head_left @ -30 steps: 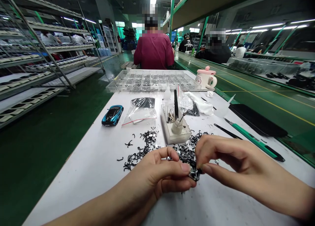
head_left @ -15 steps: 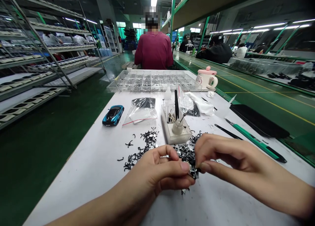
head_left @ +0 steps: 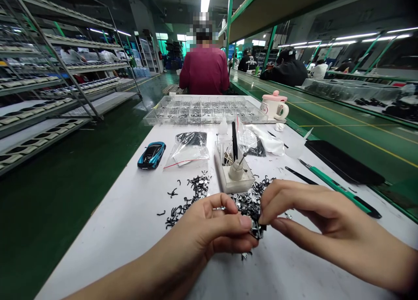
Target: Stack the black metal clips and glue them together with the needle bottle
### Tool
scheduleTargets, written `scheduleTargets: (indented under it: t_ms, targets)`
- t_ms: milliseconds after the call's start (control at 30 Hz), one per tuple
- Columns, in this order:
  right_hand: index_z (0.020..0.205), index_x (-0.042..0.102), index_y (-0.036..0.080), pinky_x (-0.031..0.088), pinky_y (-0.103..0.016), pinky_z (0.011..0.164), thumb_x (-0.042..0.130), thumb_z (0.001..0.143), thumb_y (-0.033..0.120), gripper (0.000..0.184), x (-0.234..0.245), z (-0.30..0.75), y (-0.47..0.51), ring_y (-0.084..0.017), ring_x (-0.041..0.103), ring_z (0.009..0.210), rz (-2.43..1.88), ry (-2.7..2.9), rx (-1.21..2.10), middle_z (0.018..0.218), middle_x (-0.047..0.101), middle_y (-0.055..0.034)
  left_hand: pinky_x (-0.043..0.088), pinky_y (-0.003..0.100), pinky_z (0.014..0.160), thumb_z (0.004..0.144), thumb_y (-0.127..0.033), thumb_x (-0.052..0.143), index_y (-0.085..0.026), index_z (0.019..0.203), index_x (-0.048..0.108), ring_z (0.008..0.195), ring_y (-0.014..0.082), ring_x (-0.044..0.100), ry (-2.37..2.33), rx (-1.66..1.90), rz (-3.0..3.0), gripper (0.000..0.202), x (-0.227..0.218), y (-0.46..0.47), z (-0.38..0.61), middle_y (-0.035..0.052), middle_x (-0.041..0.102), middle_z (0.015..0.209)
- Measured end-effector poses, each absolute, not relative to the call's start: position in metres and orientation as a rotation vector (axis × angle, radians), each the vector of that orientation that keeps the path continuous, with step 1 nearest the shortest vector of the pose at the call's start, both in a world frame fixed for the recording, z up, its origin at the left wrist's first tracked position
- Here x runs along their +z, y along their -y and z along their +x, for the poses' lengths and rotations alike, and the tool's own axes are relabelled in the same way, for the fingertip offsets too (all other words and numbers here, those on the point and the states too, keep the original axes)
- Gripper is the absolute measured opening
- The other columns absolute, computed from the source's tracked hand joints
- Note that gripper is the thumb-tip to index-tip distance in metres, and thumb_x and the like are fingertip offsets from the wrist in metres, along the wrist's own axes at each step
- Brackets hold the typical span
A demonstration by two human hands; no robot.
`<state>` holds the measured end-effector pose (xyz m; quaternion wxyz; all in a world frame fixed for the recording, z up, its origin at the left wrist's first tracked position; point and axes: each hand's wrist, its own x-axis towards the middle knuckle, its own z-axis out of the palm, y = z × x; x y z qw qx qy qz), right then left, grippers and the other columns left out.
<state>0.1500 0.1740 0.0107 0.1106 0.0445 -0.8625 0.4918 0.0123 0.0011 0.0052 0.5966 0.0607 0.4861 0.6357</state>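
My left hand (head_left: 218,226) is closed, thumb against fingers, on a small black and silver part (head_left: 257,233); much of the part is hidden by the fingertips. At the right side of that part is my right hand (head_left: 303,217), its index fingertip touching or very near it. A narrow gap shows between its thumb and index finger. Behind both hands lies a pile of small black and silver parts (head_left: 246,203). More curved black pieces (head_left: 199,187) are scattered to the left. A white holder (head_left: 237,184) with a small bottle and thin tools stands just beyond the pile.
A blue toy car (head_left: 152,155) and a clear zip bag (head_left: 191,147) sit on the left. To the right lie a green-handled knife (head_left: 336,187), black tweezers (head_left: 300,175) and a black pad (head_left: 342,160). A clear compartment tray (head_left: 205,110) and lidded mug (head_left: 272,106) stand farther back.
My right thumb has drawn slightly away from the index finger, to the right. The left hand keeps its grip in nearly the same place. The view has shifted a little.
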Motion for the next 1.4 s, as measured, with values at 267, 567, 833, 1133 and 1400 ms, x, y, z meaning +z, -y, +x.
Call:
scheduleTargets:
  t_ms: [267,567,833,1133,1400]
  targets:
    - [0.091,0.068,0.024,0.047,-0.017,0.076,0.063,0.102,0.024,0.012,0.008,0.148,-0.174,-0.007,0.063,0.083,0.123,2.519,1.498,0.090,0.066,0.0043,0.048,0.013,0.059,0.066,-0.020,0.093,-0.016,0.079,0.051,0.062,0.0074,0.066,-1.171,1.448,0.163,0.044,0.003,-0.001,0.012,-0.0043,0.065,0.065]
    - [0.081,0.067,0.020,0.047,-0.022,0.076,0.068,0.097,0.025,0.017,0.003,0.143,-0.176,-0.011,0.062,0.083,-0.019,2.445,1.801,0.087,0.066,0.0004,0.050,0.012,0.056,0.065,-0.019,0.093,-0.017,0.076,0.047,0.059,0.0088,0.070,-1.101,1.489,0.144,0.047,-0.006,-0.003,0.012,-0.0037,0.067,0.064]
    - [0.083,0.069,0.020,0.046,-0.020,0.073,0.067,0.100,0.031,0.020,0.010,0.138,-0.179,-0.009,0.059,0.082,-0.020,2.439,1.921,0.086,0.064,0.0014,0.052,0.012,0.060,0.069,-0.015,0.086,-0.018,0.079,0.046,0.062,0.0073,0.069,-1.079,1.474,0.117,0.041,-0.004,-0.003,0.013,-0.0053,0.065,0.068]
    - [0.093,0.071,0.022,0.047,-0.021,0.077,0.060,0.105,0.027,0.017,0.014,0.148,-0.174,-0.010,0.063,0.085,0.102,2.504,1.631,0.092,0.068,0.0005,0.052,0.013,0.063,0.073,-0.016,0.087,-0.017,0.078,0.047,0.063,0.0071,0.069,-1.087,1.469,0.200,0.041,0.002,-0.001,0.013,-0.0030,0.068,0.069]
    - [0.096,0.071,0.023,0.049,-0.017,0.078,0.060,0.105,0.032,0.017,0.017,0.145,-0.176,-0.008,0.065,0.087,0.062,2.549,1.618,0.093,0.069,0.0024,0.052,0.012,0.059,0.069,-0.012,0.088,-0.017,0.070,0.045,0.063,0.0073,0.069,-1.105,1.464,0.201,0.044,0.005,-0.002,0.013,-0.0023,0.069,0.066]
